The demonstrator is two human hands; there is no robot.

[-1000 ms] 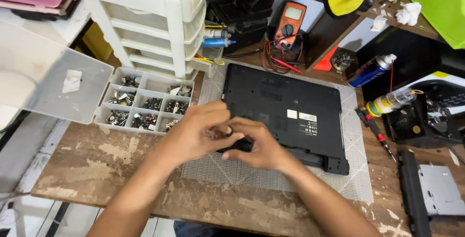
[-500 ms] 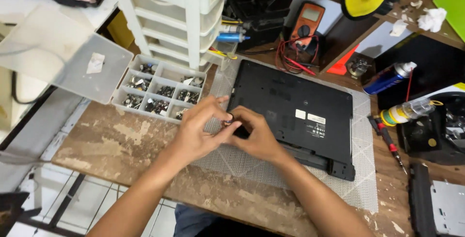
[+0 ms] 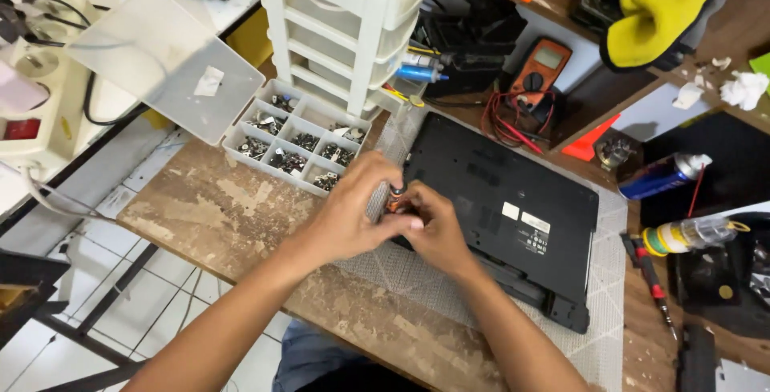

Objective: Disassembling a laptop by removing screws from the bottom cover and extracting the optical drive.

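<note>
Together, left hand (image 3: 353,216) and right hand (image 3: 433,232) pinch a small orange-tipped tool (image 3: 395,198) — both grips clenched on it — at the laptop's (image 3: 513,224) left edge, just right of the screw tray (image 3: 293,145).

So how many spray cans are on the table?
2. A blue spray can lies right of the black laptop, and a clear one with a yellow and green band lies just below it. More could be hidden behind the clutter.
</note>
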